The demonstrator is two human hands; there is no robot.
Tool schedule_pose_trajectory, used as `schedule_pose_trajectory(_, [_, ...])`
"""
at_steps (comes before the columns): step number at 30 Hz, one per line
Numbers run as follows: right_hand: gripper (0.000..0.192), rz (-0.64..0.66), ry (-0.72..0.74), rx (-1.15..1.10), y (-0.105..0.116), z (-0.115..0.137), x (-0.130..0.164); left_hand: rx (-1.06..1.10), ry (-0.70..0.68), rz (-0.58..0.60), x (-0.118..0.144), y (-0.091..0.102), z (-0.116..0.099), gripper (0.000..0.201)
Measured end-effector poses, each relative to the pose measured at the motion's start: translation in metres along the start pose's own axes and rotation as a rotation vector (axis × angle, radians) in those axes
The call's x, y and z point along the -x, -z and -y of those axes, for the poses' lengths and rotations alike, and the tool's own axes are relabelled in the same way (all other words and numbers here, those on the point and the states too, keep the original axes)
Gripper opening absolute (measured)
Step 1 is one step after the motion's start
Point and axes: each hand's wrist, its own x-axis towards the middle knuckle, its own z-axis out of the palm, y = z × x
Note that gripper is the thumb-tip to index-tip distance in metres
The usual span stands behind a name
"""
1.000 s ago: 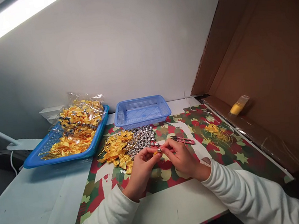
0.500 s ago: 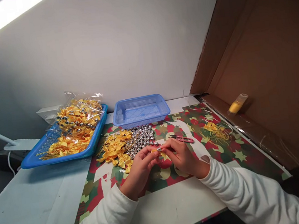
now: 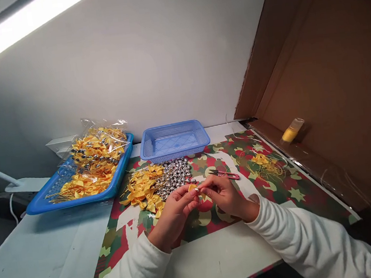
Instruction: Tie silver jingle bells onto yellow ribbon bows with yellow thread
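Patterned mat (image 3: 200,226), left hand (image 3: 175,209) tilted inward, pinching 1 yellow bow (image 3: 193,187), right hand (image 3: 227,198) curled opposite, fingertips nearly meeting, grip unclear

Table (image 3: 21,253): pale, lower left to lower centre of the frame
Patterned sheet (image 3: 204,219): on it, centre to right
Blue tray (image 3: 75,203): left
Light-blue basket (image 3: 175,153): centre
Yellow bows (image 3: 141,187), silver beads (image 3: 175,174): heaped together, centre
Pink snips (image 3: 230,176): right of centre
Yellow threads (image 3: 269,167): tangled, right
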Motion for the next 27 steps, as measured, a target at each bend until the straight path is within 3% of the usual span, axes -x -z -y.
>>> schedule_pose_trajectory(4, [0.025, -0.024, -0.101, -0.172, 0.0, 0.001, -0.004, 0.043, 0.012, -0.02, -0.001, -0.001, -0.001, 0.027])
schedule_pose_trajectory(10, [0.024, 0.042, -0.198, -0.329, -0.002, 0.0, -0.005, 0.116, 0.004, -0.066, 0.0, -0.002, 0.002, 0.031])
schedule_pose_trajectory(14, [0.026, 0.056, -0.25, -0.383, -0.006, -0.001, -0.004, 0.029, -0.039, -0.045, 0.0, -0.002, 0.003, 0.029])
schedule_pose_trajectory(17, [0.028, -0.036, -0.305, -0.469, -0.003, -0.001, -0.009, -0.078, -0.101, -0.105, -0.001, -0.001, 0.003, 0.027])
schedule_pose_trajectory(20, [0.03, -0.286, -0.347, -0.632, 0.014, 0.0, -0.022, -0.326, -0.236, -0.178, 0.001, 0.003, -0.002, 0.023])
schedule_pose_trajectory(22, [0.029, -0.408, -0.343, -0.702, 0.033, 0.004, -0.036, -0.61, -0.393, -0.179, 0.004, 0.005, -0.006, 0.018])
schedule_pose_trajectory(25, [0.022, -0.546, -0.422, -0.748, 0.07, 0.01, -0.065, -1.227, -0.643, -0.083, 0.011, 0.005, -0.01, 0.009])
schedule_pose_trajectory(27, [0.022, -0.602, -0.469, -0.746, 0.097, 0.012, -0.087, -1.684, -0.679, 0.028, 0.017, 0.0, -0.009, 0.017])
